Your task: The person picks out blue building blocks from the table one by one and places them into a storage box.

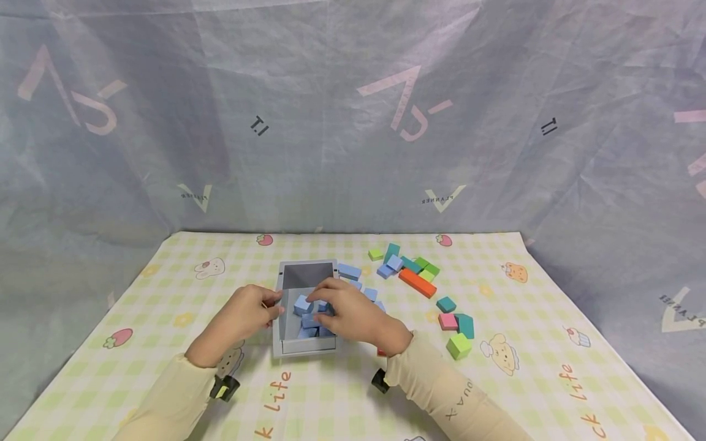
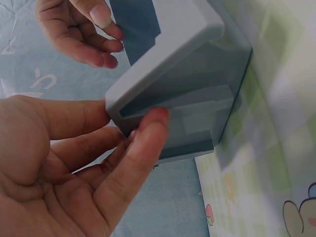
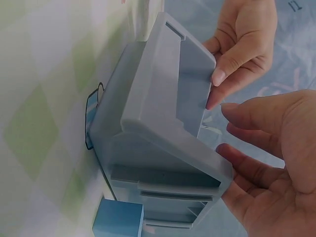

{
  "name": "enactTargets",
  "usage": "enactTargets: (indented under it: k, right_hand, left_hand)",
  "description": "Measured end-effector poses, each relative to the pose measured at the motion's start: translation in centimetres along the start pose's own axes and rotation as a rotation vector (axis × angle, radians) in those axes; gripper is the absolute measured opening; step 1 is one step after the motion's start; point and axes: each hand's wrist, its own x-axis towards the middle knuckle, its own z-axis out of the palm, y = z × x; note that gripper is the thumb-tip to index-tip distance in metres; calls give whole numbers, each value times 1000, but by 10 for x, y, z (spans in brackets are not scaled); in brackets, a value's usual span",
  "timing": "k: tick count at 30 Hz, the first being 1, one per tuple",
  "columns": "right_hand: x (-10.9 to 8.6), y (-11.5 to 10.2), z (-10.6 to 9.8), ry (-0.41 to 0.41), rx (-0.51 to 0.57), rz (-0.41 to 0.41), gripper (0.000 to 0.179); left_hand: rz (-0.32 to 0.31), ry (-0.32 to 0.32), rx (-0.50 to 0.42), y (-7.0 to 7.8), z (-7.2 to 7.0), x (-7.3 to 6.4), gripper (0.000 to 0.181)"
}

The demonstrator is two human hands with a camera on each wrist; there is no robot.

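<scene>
Pinching the gray bin (image 1: 309,346) by its left rim with the left grip (image 1: 249,311); hovering with the right grip (image 1: 346,309), parted and empty, just right of a blue block (image 1: 301,305).

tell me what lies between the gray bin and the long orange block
Several light blue blocks lie between the gray bin and the long orange block, as the head view shows; the right hand hides part of that stretch.
</scene>
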Motion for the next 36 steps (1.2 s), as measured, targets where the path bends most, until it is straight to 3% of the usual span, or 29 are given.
enactTargets:
  k: [6,21,36]
  right_hand:
    - [0,0,0,14,8,-2,25]
    - [-1,4,-7,79,45,-43,25]
    - [-5,16,-26,166,62,29,27]
  left_hand:
    - [-8,-1,-2,0,1,0,25]
    - [-19,4,-13,0,1,0,25]
    - [9,14,-3,-1,2,-1,17]
